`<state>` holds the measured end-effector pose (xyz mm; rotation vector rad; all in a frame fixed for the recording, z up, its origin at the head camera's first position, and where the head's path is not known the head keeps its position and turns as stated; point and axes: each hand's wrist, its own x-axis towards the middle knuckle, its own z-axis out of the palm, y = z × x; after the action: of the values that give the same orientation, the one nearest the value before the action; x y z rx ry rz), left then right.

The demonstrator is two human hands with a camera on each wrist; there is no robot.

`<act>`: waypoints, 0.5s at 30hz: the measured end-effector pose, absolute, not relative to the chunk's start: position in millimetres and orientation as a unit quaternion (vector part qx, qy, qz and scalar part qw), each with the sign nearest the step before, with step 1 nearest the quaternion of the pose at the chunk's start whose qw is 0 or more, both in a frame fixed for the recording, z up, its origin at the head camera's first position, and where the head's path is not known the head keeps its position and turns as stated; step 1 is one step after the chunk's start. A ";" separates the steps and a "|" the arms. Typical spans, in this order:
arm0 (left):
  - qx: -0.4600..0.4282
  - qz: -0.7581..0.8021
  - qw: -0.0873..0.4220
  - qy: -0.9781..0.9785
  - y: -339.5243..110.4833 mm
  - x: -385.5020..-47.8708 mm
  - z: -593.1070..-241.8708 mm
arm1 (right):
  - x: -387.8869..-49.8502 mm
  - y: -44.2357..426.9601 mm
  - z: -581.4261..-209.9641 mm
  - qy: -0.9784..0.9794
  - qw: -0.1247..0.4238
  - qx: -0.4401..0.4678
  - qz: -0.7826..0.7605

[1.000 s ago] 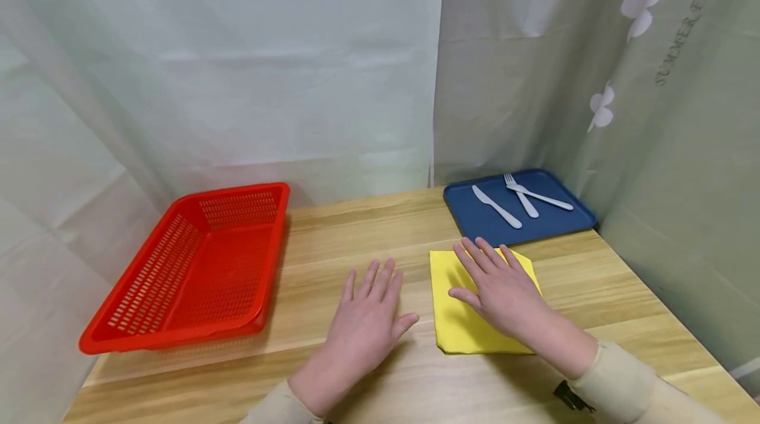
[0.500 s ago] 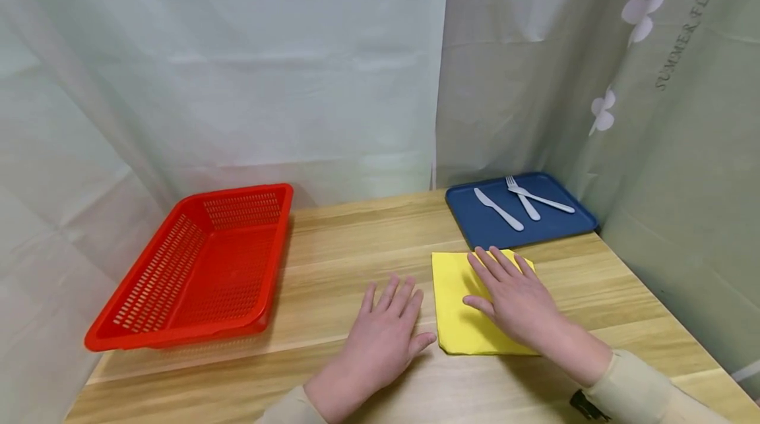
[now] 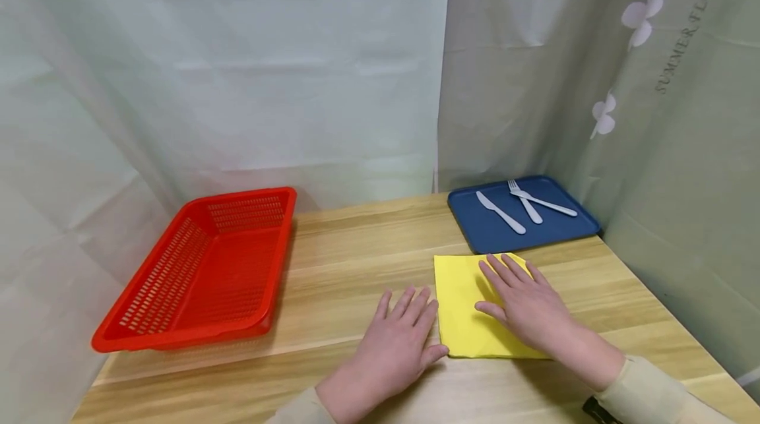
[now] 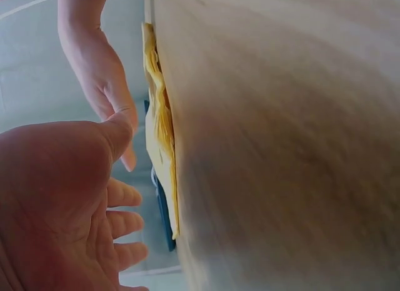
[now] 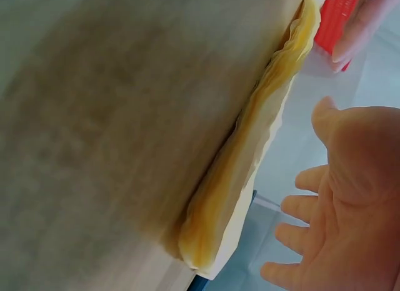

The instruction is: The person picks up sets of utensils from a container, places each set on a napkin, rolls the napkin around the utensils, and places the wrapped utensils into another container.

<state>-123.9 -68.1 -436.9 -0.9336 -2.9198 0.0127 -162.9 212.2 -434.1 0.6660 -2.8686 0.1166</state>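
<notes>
A yellow folded cloth (image 3: 466, 318) lies flat on the wooden table, its stacked, wavy layers showing along the edge (image 5: 250, 141) in the right wrist view. Over its right part is my right hand (image 3: 528, 308), palm down with the fingers straight and spread. The right wrist view shows a gap between that palm and the cloth. My left hand (image 3: 394, 348), also palm down with straight fingers, is just left of the cloth, the thumb near its lower left corner. In the left wrist view this hand (image 4: 56, 185) is off the table. Neither hand holds anything.
Behind the cloth is a blue tray (image 3: 489, 239) bearing a white knife (image 3: 501, 213), a white fork (image 3: 543, 202) and another white utensil (image 3: 530, 211) crossing it. A red plastic basket (image 3: 270, 279) stands at the left. Curtains (image 3: 326, 81) enclose the table.
My left hand has moved right and slightly nearer, up to the cloth's left edge. The right hand has shifted a little right above the cloth. The cloth stays in place.
</notes>
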 end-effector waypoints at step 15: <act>-0.341 0.007 0.039 -0.939 -52.2 -113.5 -435.3 | -163.9 220.0 -434.6 -0.974 0.060 0.217 0.032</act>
<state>-113.5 -52.2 -435.3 -1.0466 -2.8798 0.0223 -163.9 220.0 -434.6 0.6561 -2.9483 0.0975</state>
